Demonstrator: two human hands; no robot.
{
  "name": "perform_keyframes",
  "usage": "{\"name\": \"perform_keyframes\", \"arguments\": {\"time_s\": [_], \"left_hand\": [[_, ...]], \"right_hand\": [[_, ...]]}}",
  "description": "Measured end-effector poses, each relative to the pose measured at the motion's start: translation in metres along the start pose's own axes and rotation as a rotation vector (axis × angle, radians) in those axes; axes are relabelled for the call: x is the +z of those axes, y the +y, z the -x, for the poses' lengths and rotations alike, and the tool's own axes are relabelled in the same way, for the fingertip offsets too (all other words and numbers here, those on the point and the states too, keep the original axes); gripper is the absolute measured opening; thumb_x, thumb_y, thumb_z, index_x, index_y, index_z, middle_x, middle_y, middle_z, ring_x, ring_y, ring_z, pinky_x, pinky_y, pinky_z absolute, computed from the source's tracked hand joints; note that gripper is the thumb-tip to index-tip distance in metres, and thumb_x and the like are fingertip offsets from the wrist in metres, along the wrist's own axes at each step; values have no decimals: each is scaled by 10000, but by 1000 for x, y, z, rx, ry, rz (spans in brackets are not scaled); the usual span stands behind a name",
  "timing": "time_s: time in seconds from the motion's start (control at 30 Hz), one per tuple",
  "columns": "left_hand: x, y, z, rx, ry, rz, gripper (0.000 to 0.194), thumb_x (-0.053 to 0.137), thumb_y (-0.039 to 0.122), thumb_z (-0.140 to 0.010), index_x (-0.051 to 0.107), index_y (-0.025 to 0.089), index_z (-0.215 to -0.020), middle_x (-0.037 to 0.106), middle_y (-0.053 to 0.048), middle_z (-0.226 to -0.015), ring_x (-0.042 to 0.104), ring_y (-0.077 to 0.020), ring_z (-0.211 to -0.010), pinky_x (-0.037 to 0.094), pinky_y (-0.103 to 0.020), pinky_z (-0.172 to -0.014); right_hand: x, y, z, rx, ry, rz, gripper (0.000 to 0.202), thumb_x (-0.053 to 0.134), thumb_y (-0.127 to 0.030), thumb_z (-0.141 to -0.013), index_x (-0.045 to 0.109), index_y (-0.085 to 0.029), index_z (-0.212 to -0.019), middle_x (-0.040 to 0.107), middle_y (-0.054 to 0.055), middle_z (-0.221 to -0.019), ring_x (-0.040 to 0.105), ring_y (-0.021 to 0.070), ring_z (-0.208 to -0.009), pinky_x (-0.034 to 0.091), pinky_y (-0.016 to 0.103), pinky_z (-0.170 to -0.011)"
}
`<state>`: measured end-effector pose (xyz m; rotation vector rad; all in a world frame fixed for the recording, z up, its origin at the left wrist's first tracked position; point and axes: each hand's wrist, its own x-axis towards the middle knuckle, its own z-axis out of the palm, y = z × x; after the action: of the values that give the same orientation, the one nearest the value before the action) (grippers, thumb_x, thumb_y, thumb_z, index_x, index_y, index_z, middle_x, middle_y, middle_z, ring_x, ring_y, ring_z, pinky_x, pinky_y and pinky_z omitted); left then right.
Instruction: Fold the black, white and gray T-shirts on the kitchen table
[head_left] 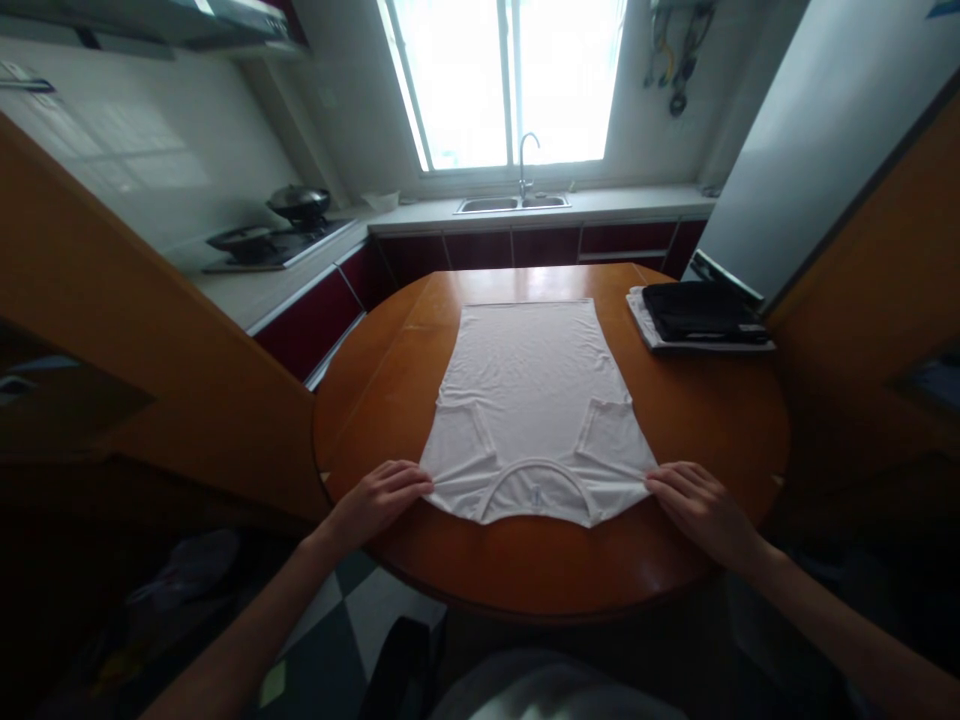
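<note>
A white T-shirt (536,380) lies spread flat on the round wooden table (540,580), its neckline toward me and its hem toward the window. Both sleeves rest folded inward over the body of the shirt. My left hand (382,497) pinches the shirt's edge at the left shoulder side. At the opposite side, my right hand (697,505) has its fingers closed on the right edge. Creases run in the fabric between the two hands near the neckline.
Folded dark and light clothes (701,312) are stacked at the table's back right. Behind the table stand a counter with a sink (514,204), and a stove with a pan (300,200) at the left. A refrigerator (795,150) is at the right.
</note>
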<state>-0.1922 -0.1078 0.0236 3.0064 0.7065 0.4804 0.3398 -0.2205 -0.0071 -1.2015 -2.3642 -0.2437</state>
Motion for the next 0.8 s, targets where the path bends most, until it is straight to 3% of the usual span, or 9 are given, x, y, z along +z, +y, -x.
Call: {"name": "perform_keyframes", "arguments": {"time_s": [0.37,0.57,0.8], "left_hand": [[-16,20,2,-13,-16,108,222,507,217,-1039,718,246,-1102,749,-42,-1082,653,-176,-1038,471,-303,-939],[-30,47,12,-77,-59,176,251,491,162,-1030,720,253,-1076,720,-46,-1096,637,-169,-1035,471,-278,-917],[-55,81,11,-156,-126,332,247,512,212,-1025,756,247,-1011,713,-57,-933,650,-157,-848,506,-241,-784]], "right_hand": [[-17,-7,3,-48,-41,-98,195,526,-113,-984,683,-216,-1033,720,44,-949,652,194,-909,488,379,-913],[-43,-21,11,-16,-104,-167,188,523,-149,-978,690,-234,-987,709,51,-909,653,201,-863,514,347,-838],[-73,-33,14,93,-208,-309,218,526,-104,-916,694,-243,-899,712,56,-875,665,198,-801,531,300,-736]]}}
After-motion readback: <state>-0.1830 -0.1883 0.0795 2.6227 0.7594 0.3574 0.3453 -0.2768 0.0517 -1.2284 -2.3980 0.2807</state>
